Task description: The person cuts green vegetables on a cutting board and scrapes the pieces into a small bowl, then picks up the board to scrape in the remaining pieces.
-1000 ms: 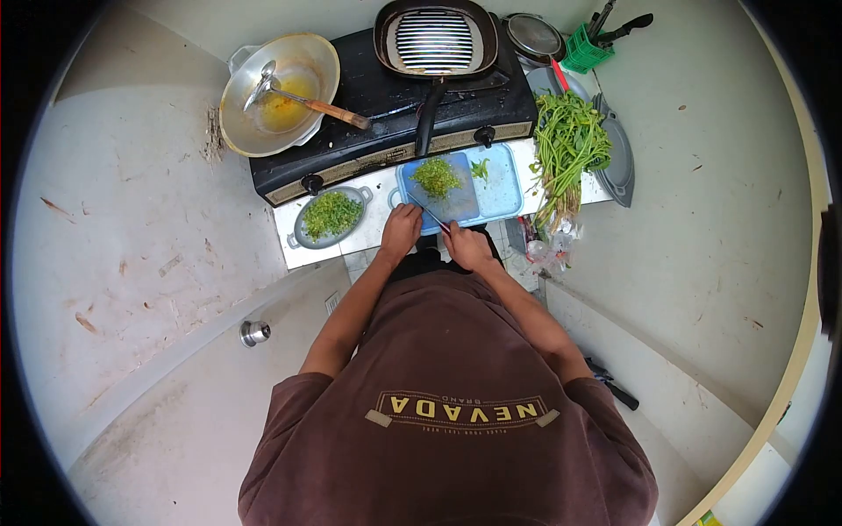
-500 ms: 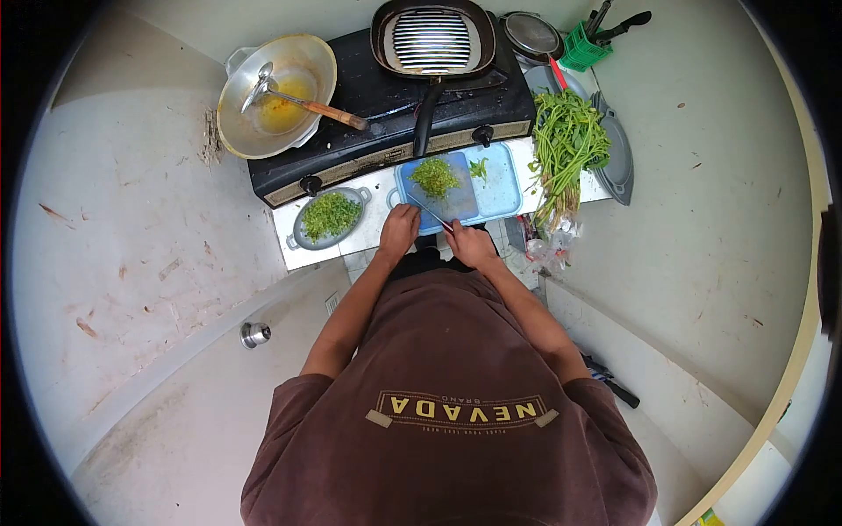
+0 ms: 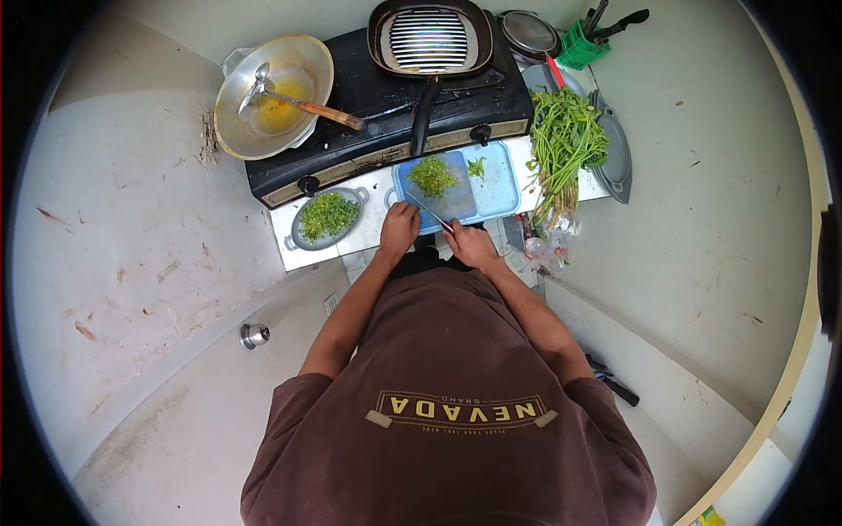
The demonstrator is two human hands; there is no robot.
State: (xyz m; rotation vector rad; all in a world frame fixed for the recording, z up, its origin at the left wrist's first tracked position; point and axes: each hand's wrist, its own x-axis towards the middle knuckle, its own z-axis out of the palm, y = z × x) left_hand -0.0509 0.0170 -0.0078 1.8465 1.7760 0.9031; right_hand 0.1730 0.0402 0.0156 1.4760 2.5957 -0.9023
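Note:
My right hand (image 3: pixel 472 245) grips the dark handle of a knife (image 3: pixel 428 209), whose blade points up and left over a blue cutting board (image 3: pixel 500 188). By the board's lower left edge, my left hand (image 3: pixel 400 230) has its fingers curled together near the blade. Whether they hold anything is hidden. A heap of chopped greens (image 3: pixel 432 178) lies on the board's darker blue part, beyond the blade. A few loose leaves (image 3: pixel 476 167) are to the right of it. Left of the board, an oval grey dish (image 3: pixel 296 235) holds more chopped greens (image 3: pixel 329 216).
Behind the board is a black gas stove (image 3: pixel 351 88) carrying a wok (image 3: pixel 230 114) with a wooden-handled ladle (image 3: pixel 324 111), and a grill pan (image 3: pixel 377 44). A bunch of leafy greens (image 3: pixel 568 140) lies right. Knives stand in a green basket (image 3: pixel 581 48) at the back.
The view has shifted very slightly. Both hands, the knife and the greens stay in nearly the same places.

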